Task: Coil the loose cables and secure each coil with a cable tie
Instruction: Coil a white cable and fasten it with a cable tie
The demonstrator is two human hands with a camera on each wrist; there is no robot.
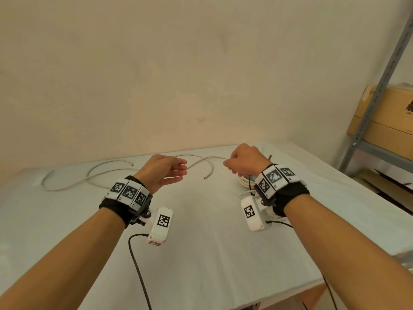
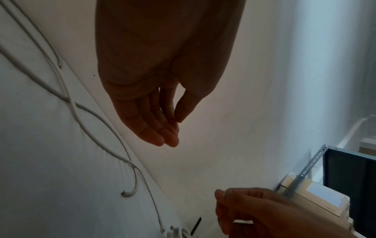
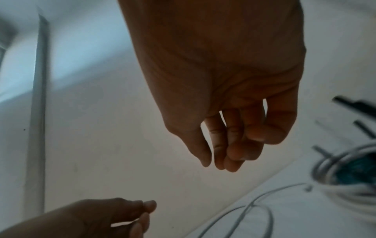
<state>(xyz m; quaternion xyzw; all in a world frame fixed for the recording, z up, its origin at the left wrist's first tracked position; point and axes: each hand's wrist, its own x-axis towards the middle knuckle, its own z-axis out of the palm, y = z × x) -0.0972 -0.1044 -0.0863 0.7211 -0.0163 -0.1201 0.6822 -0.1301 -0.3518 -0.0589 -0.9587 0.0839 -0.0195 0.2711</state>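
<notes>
A long loose white cable [image 1: 107,170] snakes across the white table [image 1: 201,253], and its cut end [image 1: 204,177] lies between my hands. My left hand [image 1: 178,173] hovers above it with fingers straight and empty; the left wrist view shows the left hand [image 2: 175,128] over the loose cable [image 2: 97,116]. My right hand [image 1: 230,166] hangs above the table with fingers loosely curled and nothing in them, as the right wrist view of the right hand [image 3: 219,161] confirms. A wound white coil [image 1: 244,183] lies under my right wrist, blurred in the right wrist view of the coil [image 3: 343,170]. Black cable ties [image 3: 356,104] lie beside it.
A metal shelf upright [image 1: 377,90] stands at the right with cardboard boxes [image 1: 393,115] on it. A plain wall [image 1: 178,74] runs close behind the table. The table's front right edge [image 1: 290,294] is near my right forearm.
</notes>
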